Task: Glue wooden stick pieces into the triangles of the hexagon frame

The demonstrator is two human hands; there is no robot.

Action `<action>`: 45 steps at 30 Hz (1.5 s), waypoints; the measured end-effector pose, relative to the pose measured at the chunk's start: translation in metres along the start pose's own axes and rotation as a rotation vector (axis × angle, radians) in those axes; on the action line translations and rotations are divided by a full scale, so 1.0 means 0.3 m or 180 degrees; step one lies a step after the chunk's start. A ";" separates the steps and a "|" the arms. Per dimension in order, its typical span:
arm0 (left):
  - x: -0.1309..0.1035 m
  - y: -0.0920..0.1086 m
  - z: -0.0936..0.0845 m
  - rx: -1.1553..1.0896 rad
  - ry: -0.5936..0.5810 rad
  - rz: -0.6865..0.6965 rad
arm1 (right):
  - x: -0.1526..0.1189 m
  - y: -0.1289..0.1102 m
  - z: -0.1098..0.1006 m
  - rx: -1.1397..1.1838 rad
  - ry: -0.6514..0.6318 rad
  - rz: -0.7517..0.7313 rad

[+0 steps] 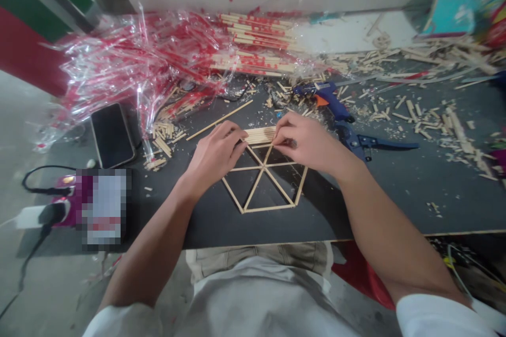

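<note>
A hexagonal frame of thin wooden sticks [269, 208], with spokes meeting at its centre, lies on the dark tabletop in front of me. Along its far side sits a flat row of wooden sticks [260, 136], side by side. My left hand [219, 150] pinches the left end of this row with thumb and fingers. At the right end, my right hand [298, 137] closes its fingertips on the sticks. The fingers partly hide both ends of the row and the frame's far corners.
A blue glue gun [334, 100] and blue-handled cutters [366, 142] lie to the right. Plastic wrappers [158, 52], bundled chopsticks [256, 63] and wood offcuts [454, 126] spread across the back. A phone [113, 134] and a plugged power strip [67, 200] are at left.
</note>
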State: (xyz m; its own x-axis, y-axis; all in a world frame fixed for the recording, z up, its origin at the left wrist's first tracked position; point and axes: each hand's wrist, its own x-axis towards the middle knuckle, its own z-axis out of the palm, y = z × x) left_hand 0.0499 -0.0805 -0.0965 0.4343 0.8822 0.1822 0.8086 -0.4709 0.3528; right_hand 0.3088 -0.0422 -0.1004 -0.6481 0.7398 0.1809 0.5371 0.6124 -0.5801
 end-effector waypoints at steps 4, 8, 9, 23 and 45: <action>-0.001 -0.003 0.004 0.0010 0.0032 0.0017 | -0.001 -0.005 0.008 -0.0040 -0.0006 -0.0011; -0.003 -0.004 0.006 0.0023 0.0037 0.0013 | -0.001 -0.004 0.011 -0.0105 0.0019 -0.0048; -0.003 -0.004 0.006 0.0016 0.0032 0.0017 | -0.001 -0.002 0.011 -0.0120 0.0030 -0.0064; 0.001 -0.005 0.006 -0.0178 0.0017 0.0090 | 0.008 0.017 0.025 -0.0089 0.0175 -0.0069; 0.001 -0.011 0.016 -0.0229 0.0016 0.0069 | 0.008 0.017 0.014 -0.0048 0.0113 -0.0051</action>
State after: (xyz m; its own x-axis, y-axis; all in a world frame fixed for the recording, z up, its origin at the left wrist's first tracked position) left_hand 0.0493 -0.0789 -0.1019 0.4494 0.8718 0.1951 0.7683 -0.4885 0.4137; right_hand 0.3077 -0.0383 -0.1062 -0.6372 0.7392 0.2182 0.5350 0.6281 -0.5651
